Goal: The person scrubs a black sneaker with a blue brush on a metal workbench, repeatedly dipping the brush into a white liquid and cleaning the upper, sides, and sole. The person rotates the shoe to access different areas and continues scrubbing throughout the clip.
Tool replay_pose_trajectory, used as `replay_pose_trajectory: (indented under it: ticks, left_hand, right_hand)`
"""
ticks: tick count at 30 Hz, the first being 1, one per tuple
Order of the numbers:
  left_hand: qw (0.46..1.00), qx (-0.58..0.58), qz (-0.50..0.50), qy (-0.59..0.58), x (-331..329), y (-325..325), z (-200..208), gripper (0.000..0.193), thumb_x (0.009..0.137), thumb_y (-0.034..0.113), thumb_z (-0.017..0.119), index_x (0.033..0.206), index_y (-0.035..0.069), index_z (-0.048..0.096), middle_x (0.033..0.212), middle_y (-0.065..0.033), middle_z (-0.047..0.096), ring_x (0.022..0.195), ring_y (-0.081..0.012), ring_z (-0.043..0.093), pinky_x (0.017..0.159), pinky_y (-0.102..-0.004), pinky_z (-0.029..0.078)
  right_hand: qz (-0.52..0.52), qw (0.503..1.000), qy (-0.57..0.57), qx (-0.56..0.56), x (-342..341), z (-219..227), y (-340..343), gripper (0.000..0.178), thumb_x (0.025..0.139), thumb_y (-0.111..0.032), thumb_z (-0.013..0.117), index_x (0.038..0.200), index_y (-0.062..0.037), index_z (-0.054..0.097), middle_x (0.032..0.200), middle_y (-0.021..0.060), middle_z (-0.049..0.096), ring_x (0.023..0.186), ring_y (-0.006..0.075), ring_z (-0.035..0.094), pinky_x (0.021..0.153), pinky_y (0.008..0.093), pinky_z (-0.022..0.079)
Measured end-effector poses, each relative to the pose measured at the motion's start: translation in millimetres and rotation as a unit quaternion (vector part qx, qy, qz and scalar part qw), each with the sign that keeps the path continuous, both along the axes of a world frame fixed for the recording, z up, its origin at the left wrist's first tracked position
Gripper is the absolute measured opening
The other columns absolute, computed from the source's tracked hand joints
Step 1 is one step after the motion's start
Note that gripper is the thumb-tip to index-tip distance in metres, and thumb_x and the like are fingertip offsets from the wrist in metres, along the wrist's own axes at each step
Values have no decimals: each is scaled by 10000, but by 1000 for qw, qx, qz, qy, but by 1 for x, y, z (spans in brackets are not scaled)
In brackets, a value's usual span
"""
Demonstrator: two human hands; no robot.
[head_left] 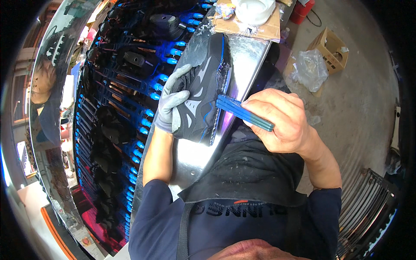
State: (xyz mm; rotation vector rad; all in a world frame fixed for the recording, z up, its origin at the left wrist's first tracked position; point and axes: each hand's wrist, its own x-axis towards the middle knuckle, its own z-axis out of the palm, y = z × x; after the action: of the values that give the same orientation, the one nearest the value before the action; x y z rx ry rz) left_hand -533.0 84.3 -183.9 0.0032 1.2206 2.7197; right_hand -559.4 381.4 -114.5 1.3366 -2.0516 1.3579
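Observation:
My left hand (170, 104) wears a pale grey glove and is closed round a black and grey sports shoe (200, 89), with its thumb over the upper. The shoe lies on its side, slanting away from me along a metal bench (185, 161), its bottom edge facing right. My bare right hand (281, 119) grips a flat brush with a ribbed blue handle (236, 110), darker at the end near my palm. The brush's far end meets the shoe's bottom edge about midway. Its bristles are hard to make out.
On the left runs a rack of blue-tipped rods (158, 86) with dark shoes among them. A white bowl (255, 11) stands on cardboard (263, 34) at the bench's far end. Right, on the floor, are an open carton (328, 54), a clear plastic bag (311, 69) and a red container (300, 12).

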Motion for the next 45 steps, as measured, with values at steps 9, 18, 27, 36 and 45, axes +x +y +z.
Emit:
replay_pose_trajectory:
  ticks: [9,18,27,36,45]
  left_hand:
    - [1000,-1,5,-12,2,-4,-4,710,806,-21,731,1491,-36,544,1489,-201,597,1375,-316,592,1214,-464,441]
    - [1000,-13,-1,-6,1,0,1,713,824,-27,727,1507,-33,522,1483,-198,600,1361,-310,603,1192,-459,465]
    - [999,-43,13,-7,0,0,-2,701,811,-23,730,1489,-25,551,1465,-191,616,1343,-305,616,1184,-452,476]
    - [1000,-14,4,-14,1,3,7,683,815,-37,723,1478,-26,559,1448,-201,623,1307,-309,646,1161,-454,508]
    - [999,19,-3,-31,1,2,6,702,863,9,665,1534,-41,464,1509,-279,548,1349,-379,615,1186,-498,482]
  right_hand:
    - [-5,999,10,39,-2,12,7,343,709,12,819,1038,37,727,931,146,703,750,300,718,624,367,579]
    - [32,997,13,65,-2,10,3,419,647,13,739,1066,24,733,977,142,702,785,305,712,624,378,578]
    - [118,978,32,169,-24,40,3,395,663,4,694,1056,39,727,1030,135,711,856,298,711,630,367,571]
    - [136,966,57,211,-31,52,3,357,682,51,707,1032,6,757,1033,113,740,852,276,726,603,350,562]
    - [134,972,33,193,-30,43,10,266,763,12,760,1029,8,754,1025,145,754,861,304,754,671,366,603]
